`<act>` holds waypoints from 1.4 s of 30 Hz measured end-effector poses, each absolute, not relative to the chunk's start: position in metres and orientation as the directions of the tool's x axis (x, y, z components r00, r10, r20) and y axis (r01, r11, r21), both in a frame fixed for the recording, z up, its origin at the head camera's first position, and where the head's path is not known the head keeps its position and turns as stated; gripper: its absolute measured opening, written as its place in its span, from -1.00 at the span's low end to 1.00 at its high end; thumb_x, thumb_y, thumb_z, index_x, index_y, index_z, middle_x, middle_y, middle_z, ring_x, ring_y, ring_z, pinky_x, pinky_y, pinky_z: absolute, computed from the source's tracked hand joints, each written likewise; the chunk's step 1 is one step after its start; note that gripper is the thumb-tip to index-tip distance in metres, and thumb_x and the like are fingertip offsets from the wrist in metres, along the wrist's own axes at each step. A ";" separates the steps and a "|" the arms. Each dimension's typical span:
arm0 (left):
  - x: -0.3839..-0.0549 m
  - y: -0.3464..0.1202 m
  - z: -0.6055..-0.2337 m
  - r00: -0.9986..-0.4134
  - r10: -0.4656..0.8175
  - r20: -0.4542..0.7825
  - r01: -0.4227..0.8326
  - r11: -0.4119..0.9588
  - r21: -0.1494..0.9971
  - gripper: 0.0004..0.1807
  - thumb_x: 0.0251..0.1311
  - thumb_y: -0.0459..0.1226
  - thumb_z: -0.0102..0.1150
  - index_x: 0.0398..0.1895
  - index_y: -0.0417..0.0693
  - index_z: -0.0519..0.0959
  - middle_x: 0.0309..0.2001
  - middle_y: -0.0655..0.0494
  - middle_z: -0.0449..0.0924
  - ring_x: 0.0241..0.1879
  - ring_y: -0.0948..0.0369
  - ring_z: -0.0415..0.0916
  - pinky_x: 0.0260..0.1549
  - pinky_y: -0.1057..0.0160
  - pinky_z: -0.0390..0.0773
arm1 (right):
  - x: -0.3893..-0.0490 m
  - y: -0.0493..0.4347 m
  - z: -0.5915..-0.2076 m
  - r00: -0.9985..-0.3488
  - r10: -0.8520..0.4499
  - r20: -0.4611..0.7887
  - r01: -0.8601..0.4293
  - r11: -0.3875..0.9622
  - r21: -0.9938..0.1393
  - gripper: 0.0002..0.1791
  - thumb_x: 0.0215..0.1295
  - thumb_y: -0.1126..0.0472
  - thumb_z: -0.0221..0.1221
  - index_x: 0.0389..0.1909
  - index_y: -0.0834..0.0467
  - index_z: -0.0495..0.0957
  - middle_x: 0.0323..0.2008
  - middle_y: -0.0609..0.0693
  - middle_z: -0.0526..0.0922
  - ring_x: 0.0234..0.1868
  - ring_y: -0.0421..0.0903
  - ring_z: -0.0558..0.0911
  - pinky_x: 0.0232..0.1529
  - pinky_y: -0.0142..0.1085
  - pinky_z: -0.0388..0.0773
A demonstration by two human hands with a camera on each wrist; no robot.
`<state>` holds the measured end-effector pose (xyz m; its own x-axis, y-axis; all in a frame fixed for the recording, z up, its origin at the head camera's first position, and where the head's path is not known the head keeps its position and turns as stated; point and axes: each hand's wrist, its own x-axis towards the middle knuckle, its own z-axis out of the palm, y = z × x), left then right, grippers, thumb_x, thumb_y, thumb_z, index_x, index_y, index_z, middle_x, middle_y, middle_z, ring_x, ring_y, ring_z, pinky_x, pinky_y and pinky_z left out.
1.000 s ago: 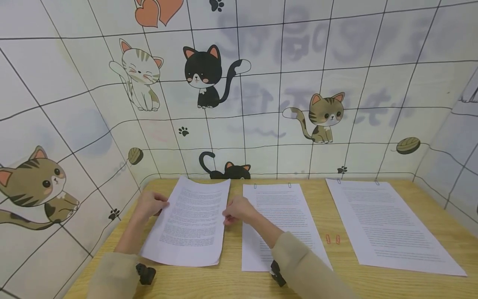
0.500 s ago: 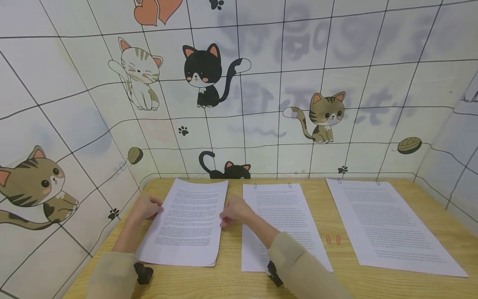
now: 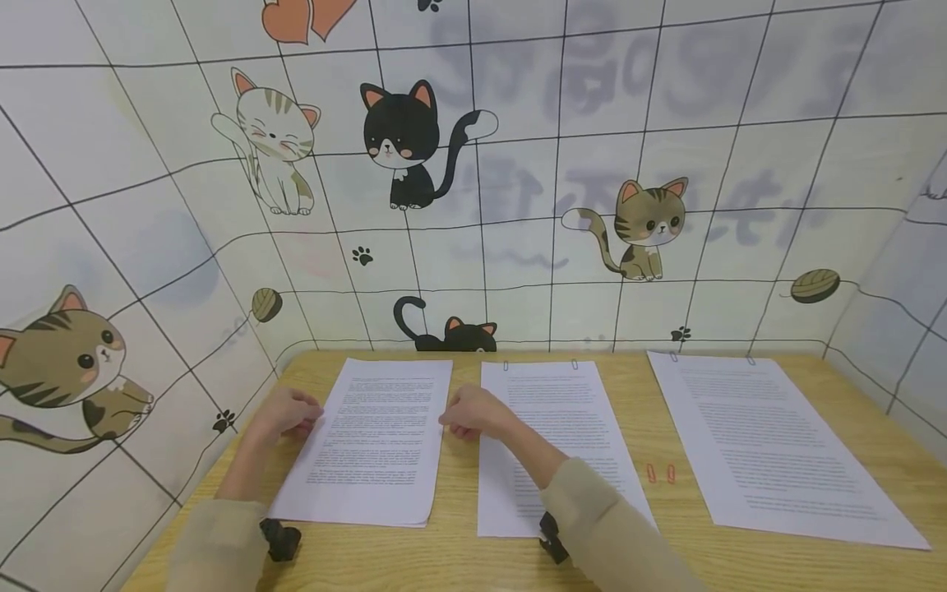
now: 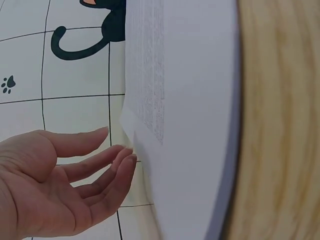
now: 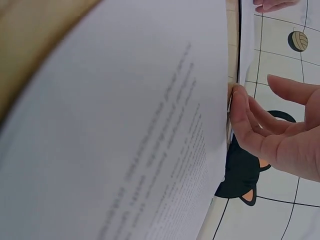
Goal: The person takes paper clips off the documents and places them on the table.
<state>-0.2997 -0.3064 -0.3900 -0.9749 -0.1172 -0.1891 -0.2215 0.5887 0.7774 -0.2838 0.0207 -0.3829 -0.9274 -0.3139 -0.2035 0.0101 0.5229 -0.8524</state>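
Observation:
On the left of the table lies a stack of printed sheets (image 3: 373, 436), flat, with some sheet edges showing at its near right corner. My left hand (image 3: 287, 415) is at its left edge. In the left wrist view that hand's fingers are loosely bent, the thumb stands apart from them, and the fingertips (image 4: 131, 155) are close to the paper. At the stack's right edge is my right hand (image 3: 473, 413), its thumb also apart from its fingers in the right wrist view. Whether its fingertips touch the stack is hard to tell. Neither hand pinches the paper.
A second printed stack (image 3: 547, 444), with two paper clips at its top edge, lies partly under my right forearm. Further right is another clipped stack (image 3: 777, 452). Two red paper clips (image 3: 661, 474) lie between them on the wooden table (image 3: 444, 559). A cat-patterned wall rises behind.
The left stack's far edge was raised and curved; now it lies flat, and the stack has moved slightly left. Both hands' thumbs have come away from the paper.

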 end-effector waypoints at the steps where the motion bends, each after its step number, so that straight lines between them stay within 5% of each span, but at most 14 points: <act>1: -0.300 -0.306 -0.390 -0.978 -0.115 -0.175 -0.209 0.594 0.777 -0.62 0.27 -0.47 0.14 0.08 -0.62 0.44 -0.36 -0.12 0.57 -0.46 0.17 0.52 -0.42 0.28 0.59 | -0.284 0.022 -0.382 -0.926 -0.321 -0.199 0.006 0.515 -0.857 -0.89 0.30 0.34 0.27 -0.31 0.34 0.59 -0.45 0.14 0.65 -0.52 -0.11 0.55 -0.34 -0.30 0.63; 6: -0.295 -0.293 -0.380 -0.991 -0.093 -0.100 -0.136 0.624 0.769 -0.60 0.25 -0.42 0.18 0.08 -0.59 0.48 -0.40 -0.06 0.56 -0.48 0.21 0.48 -0.43 0.31 0.54 | -0.283 0.028 -0.378 -0.925 -0.343 -0.162 -0.036 0.506 -0.862 -0.83 0.32 0.31 0.26 -0.16 0.34 0.60 -0.39 0.13 0.65 -0.41 -0.08 0.59 -0.25 -0.25 0.61; 14: -0.284 -0.264 -0.363 -0.998 -0.040 -0.037 -0.054 0.619 0.783 -0.64 0.30 -0.39 0.20 0.06 -0.52 0.51 -0.12 -0.29 0.62 -0.29 0.05 0.58 -0.34 0.30 0.60 | -0.280 0.048 -0.365 -0.928 -0.358 -0.099 -0.094 0.483 -0.871 -0.73 0.32 0.29 0.23 -0.03 0.35 0.59 -0.24 0.11 0.67 -0.19 0.12 0.68 -0.10 -0.12 0.66; 20: -0.277 -0.242 -0.353 -1.000 -0.014 -0.001 -0.010 0.601 0.799 -0.67 0.33 -0.37 0.18 0.05 -0.45 0.52 -0.10 -0.27 0.64 -0.16 -0.11 0.62 -0.23 0.21 0.64 | -0.279 0.066 -0.358 -0.938 -0.337 -0.082 -0.104 0.499 -0.861 -0.70 0.35 0.25 0.24 0.01 0.32 0.57 -0.17 0.10 0.67 -0.20 0.11 0.69 -0.18 -0.22 0.64; 32: -0.265 -0.192 -0.342 -0.999 0.042 0.014 0.037 0.601 0.798 -0.65 0.37 -0.31 0.17 0.14 -0.32 0.52 -0.07 -0.18 0.66 -0.12 -0.09 0.63 -0.03 0.00 0.61 | -0.279 0.109 -0.347 -0.949 -0.302 -0.086 -0.084 0.509 -0.856 -0.61 0.39 0.19 0.23 0.14 0.30 0.52 -0.02 0.15 0.68 -0.06 0.16 0.66 0.00 -0.10 0.61; 42: -0.262 -0.159 -0.353 -0.995 0.100 -0.001 0.054 0.544 0.837 -0.70 0.32 -0.36 0.22 0.06 -0.32 0.55 -0.15 -0.16 0.67 -0.17 -0.10 0.64 -0.11 0.06 0.64 | -0.278 0.152 -0.344 -0.961 -0.257 -0.104 -0.054 0.540 -0.840 -0.57 0.41 0.18 0.22 0.16 0.35 0.46 0.07 0.26 0.62 -0.04 0.17 0.63 0.01 -0.11 0.59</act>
